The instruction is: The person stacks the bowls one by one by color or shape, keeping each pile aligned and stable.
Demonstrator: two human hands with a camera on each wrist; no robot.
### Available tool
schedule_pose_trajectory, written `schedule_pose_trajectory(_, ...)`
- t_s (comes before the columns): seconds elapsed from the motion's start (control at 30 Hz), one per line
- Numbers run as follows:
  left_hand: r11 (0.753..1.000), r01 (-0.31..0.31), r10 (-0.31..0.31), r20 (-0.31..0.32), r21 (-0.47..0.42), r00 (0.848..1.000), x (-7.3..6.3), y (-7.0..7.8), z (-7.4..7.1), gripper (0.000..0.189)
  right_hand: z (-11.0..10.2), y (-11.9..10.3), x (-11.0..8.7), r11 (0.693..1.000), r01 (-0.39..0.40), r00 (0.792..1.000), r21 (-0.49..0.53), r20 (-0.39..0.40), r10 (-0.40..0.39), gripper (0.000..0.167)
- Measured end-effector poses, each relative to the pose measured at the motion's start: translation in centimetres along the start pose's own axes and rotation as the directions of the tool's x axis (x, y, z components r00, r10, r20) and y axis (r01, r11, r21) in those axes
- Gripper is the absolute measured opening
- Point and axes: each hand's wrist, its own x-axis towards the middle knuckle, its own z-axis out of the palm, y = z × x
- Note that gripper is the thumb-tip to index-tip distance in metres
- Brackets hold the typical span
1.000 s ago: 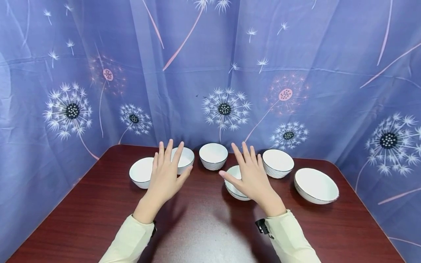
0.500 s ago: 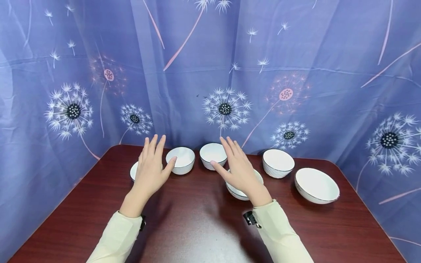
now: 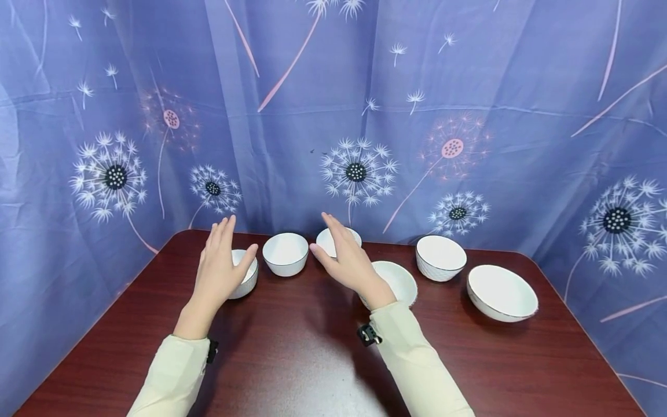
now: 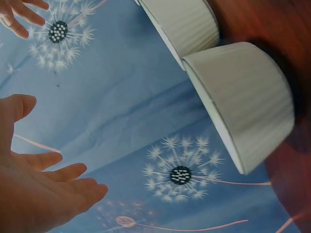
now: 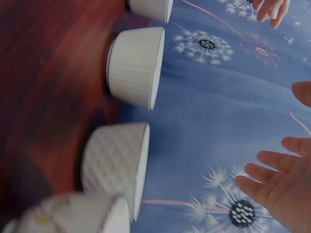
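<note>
My left hand (image 3: 216, 269) hovers over the leftmost white bowl (image 3: 249, 285), fingers straight and thumb spread, holding nothing. The hand hides part of that bowl. In the left wrist view the near bowl (image 4: 248, 97) has ribbed sides and stands apart from the fingers. My right hand (image 3: 349, 263) is also raised with straight fingers and holds nothing. It partly covers the back middle bowl (image 3: 325, 240), while its wrist overlaps a wider bowl (image 3: 400, 281). The right wrist view shows a diamond-textured bowl (image 5: 114, 158) and a flower-patterned bowl (image 5: 63, 216) well away from the fingers.
Between the hands, farther back, stands another white bowl (image 3: 285, 255). A textured bowl (image 3: 440, 258) and a large oval-looking bowl (image 3: 502, 292) stand at the right. The dark red wooden table (image 3: 292, 359) meets a blue dandelion-print curtain (image 3: 292, 145) behind and on both sides.
Both hands have moved left above the table, fingers still straight. The leftmost bowls and the wider middle bowl show more now; the back middle bowl is more covered. No bowl has moved.
</note>
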Motion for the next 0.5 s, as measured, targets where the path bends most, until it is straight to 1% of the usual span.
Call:
schedule_pose_trajectory(0.17,0.996,0.067,-0.066,0.01,-0.055,0.998,0.0,-1.5,0.0,0.074,1.7,0.1,1.1,0.996,-0.011,1.0,0.092,0.021,0.009,0.066)
schedule_pose_trajectory(0.33,0.986,0.122,-0.122,0.007,-0.11,0.992,0.3,-3.1,0.1,0.073,3.4,0.3,2.0,0.986,-0.055,0.997,0.16,0.064,0.045,0.068)
schedule_pose_trajectory(0.43,0.972,0.19,-0.189,0.019,-0.142,0.982,0.3,-3.9,0.1,0.073,4.3,0.4,2.3,0.976,-0.082,0.995,0.204,0.071,0.069,0.068)
schedule_pose_trajectory(0.5,0.953,0.252,-0.249,0.038,-0.17,0.968,0.2,-4.4,0.0,0.073,4.9,0.5,2.3,0.969,-0.102,0.993,0.225,0.072,0.088,0.068)
